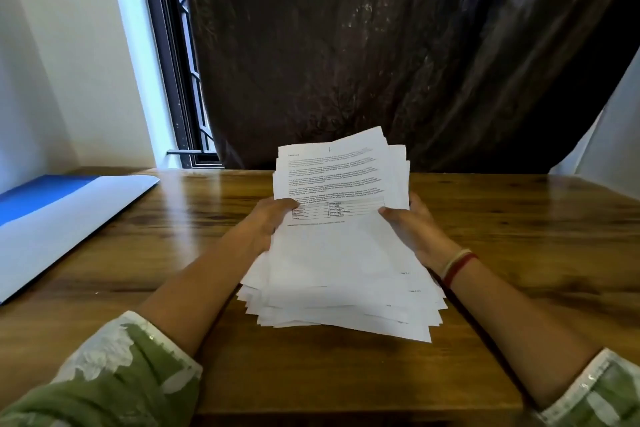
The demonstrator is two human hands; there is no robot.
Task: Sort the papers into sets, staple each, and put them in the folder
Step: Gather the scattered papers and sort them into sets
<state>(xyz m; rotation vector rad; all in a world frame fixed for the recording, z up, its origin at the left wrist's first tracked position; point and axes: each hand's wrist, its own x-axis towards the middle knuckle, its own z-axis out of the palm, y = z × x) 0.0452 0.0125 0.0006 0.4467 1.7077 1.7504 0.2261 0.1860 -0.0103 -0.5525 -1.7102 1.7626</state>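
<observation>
A thick, loosely fanned stack of white printed papers is held over the middle of the wooden table, its near end resting on the tabletop and its far end raised. The top sheet shows paragraphs of text and a small table. My left hand grips the stack's left edge, thumb on top. My right hand grips the right edge, thumb on the top sheet. An open folder, white inside with a blue band, lies flat at the table's left. No stapler is in view.
The wooden table stretches to both sides of the stack. A dark plastic curtain hangs behind the far edge. A barred window and white wall stand at the back left.
</observation>
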